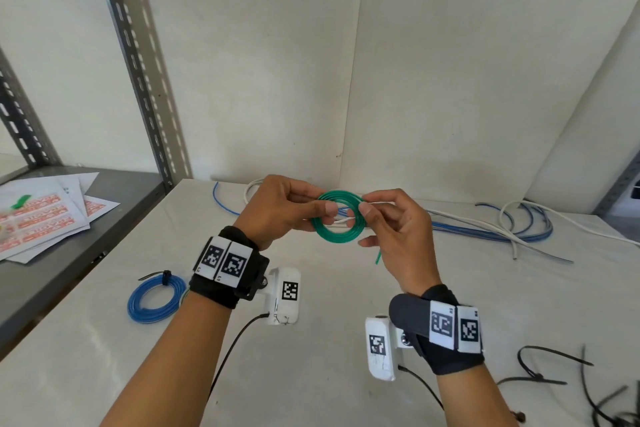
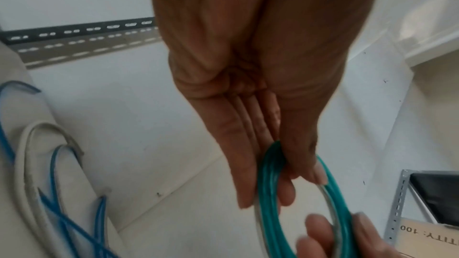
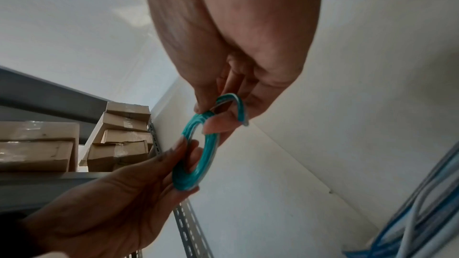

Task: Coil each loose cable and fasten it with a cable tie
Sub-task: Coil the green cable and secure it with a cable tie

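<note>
green coil up between both hands

both hands are lifted above the white worktop (image 1: 346, 340), and the green cable (image 1: 341, 237) sits between them, wound into a neat ring of several turns. the left hand (image 1: 277, 208) pinches the ring's left side, thumb on the near face and fingers behind; the left wrist view shows it well, the thumb pressing the green strands against the fingers (image 2: 244, 176). the right hand (image 1: 398, 239) pinches the right side of the ring between thumb and forefinger, and a short green tail end (image 1: 378, 257) pokes down below that hand. from the right wrist view the ring hangs edge-on, one hand gripping the top, the other the bottom.

over on the left of the worktop lies a blue cable coil (image 1: 154, 298), flat, with a black tie (image 1: 165, 277) cinched round it. at the back, loose blue cables (image 1: 526, 229) and loose white cables (image 1: 519, 243) sprawl in a tangle, stretching off to the right. near the right front corner a scatter of black cable ties (image 1: 547, 371) lies loose, well apart from the hands. beside the worktop, on the left, a grey shelf (image 1: 52, 288) carries printed sheets (image 1: 45, 218).
</note>
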`<state>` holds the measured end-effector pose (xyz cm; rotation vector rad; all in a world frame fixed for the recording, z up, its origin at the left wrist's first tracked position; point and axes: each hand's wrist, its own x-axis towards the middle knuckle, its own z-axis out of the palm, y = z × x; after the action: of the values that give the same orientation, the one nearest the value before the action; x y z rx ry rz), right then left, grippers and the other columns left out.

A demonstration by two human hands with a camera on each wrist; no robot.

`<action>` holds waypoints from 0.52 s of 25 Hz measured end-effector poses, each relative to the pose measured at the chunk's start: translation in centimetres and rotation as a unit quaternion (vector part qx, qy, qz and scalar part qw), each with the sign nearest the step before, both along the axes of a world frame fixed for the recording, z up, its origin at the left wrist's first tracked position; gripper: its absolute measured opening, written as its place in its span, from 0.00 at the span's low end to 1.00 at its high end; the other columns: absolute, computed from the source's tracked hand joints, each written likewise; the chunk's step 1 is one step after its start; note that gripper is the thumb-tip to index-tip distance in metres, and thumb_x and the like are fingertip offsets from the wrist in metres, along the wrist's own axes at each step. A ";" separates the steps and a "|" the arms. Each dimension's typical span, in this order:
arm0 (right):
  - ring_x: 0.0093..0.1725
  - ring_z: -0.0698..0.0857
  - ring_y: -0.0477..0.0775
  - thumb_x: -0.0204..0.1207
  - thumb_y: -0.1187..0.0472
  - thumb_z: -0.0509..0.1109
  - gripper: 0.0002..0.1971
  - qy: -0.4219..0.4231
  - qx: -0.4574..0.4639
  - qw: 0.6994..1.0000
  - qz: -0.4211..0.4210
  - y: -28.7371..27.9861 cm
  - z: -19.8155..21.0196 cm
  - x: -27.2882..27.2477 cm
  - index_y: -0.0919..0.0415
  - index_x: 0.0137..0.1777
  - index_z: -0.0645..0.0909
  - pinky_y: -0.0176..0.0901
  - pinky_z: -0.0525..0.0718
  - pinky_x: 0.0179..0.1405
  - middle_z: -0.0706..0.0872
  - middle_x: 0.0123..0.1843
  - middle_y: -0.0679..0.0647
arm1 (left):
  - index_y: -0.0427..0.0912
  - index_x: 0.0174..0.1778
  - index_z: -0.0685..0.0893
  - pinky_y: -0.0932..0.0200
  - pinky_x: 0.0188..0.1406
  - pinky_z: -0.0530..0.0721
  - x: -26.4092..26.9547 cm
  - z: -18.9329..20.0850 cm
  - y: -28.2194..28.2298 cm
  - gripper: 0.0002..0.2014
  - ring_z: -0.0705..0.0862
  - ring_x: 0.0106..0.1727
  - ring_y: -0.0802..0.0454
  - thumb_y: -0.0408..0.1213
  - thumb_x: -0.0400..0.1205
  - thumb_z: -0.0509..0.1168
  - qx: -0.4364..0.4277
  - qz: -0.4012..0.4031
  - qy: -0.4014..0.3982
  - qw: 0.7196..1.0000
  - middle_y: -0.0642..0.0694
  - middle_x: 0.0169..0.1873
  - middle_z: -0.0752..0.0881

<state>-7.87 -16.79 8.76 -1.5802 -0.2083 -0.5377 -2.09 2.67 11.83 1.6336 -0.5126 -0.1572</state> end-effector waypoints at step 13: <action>0.51 0.93 0.55 0.80 0.66 0.73 0.08 -0.036 0.094 0.994 -0.047 1.2 -0.3 0.2 0.53 0.55 0.84 0.45 0.90 0.35 0.94 0.52 0.54 | 0.28 0.58 0.88 0.54 0.44 0.91 -0.2 -0.5 -2.4 0.14 0.93 0.43 0.45 0.32 0.80 0.73 -0.180 0.047 0.081 0.979 0.33 0.45 0.92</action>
<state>-7.63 -15.59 8.46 -1.3932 -0.1349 -0.6694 -2.31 0.31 11.34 1.2750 -0.3158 -0.1172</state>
